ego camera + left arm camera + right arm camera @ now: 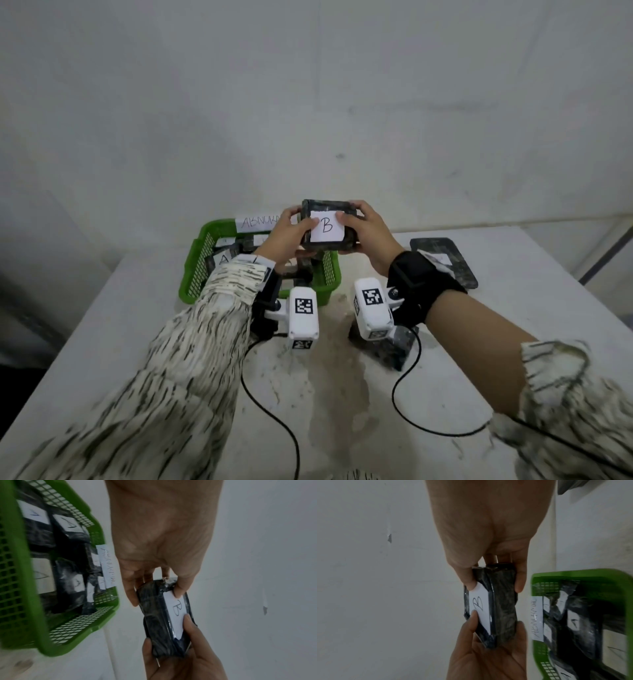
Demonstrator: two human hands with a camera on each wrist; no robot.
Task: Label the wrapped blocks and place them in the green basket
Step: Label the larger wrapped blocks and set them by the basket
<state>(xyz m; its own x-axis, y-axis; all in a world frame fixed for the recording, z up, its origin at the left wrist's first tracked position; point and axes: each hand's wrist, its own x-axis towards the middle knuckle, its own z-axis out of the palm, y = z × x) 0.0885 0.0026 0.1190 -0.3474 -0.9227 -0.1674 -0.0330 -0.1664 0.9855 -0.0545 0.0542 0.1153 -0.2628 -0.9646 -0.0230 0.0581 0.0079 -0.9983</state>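
Head view: both forearms reach forward over the desk (513,325), raised above the green basket (197,270). Left hand (286,240) and right hand (368,236) clamp a wrapped block (329,224) between them, held up in the air, face turned toward the camera. Thumbs press the two upper corners of a white label (327,226) marked "B". Further labelled blocks lie inside the basket; another dark wrapped block (442,260) lies flat on the desk to the right.

Left wrist view: left hand (161,545) extends away from the camera, thumb tip on the label (175,614), fingers curled behind the wrapped block (154,622). Right hand (185,660) grips the opposite end. Green basket (25,615) sits to the side, full of black blocks with white labels.

Right wrist view: right hand (489,527) pinches the wrapped block (503,608), thumb on the label (479,604), fingers along the far side. Left hand (488,655) clasps the other end, thumb on the label's edge. Green basket (541,655) close beside the block.
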